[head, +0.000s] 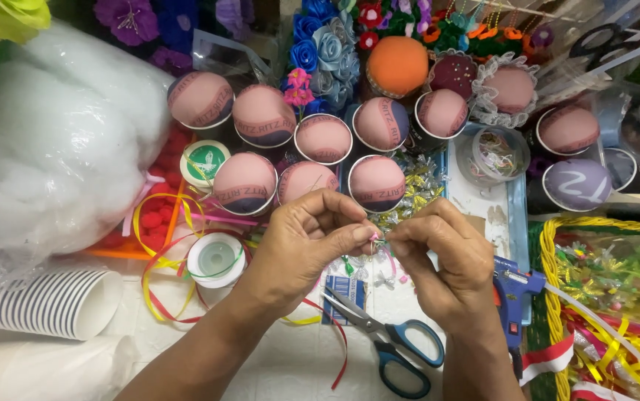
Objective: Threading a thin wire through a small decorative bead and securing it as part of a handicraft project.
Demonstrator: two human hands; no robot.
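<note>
Hands met at centre above the desk (290,371). Left hand (305,238) and right hand (442,256) both pinched one tiny pink ornament (374,238) between fingertips, equally near. Its long axis was too small to tell. Blue-handled scissors (387,341) lay just below.

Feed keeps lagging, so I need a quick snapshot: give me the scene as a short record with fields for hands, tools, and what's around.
left hand: pinching a tiny pink and silver ribbon piece
right hand: fingertips on the same piece, meeting the left
scissors: blue-handled, lying on the table below the hands
glue gun: blue, lying right of the right hand
fabric-topped cups: cluster behind the hands
ribbon spool: white, left of the left hand
paper cup stack: lying on its side, far left
</note>
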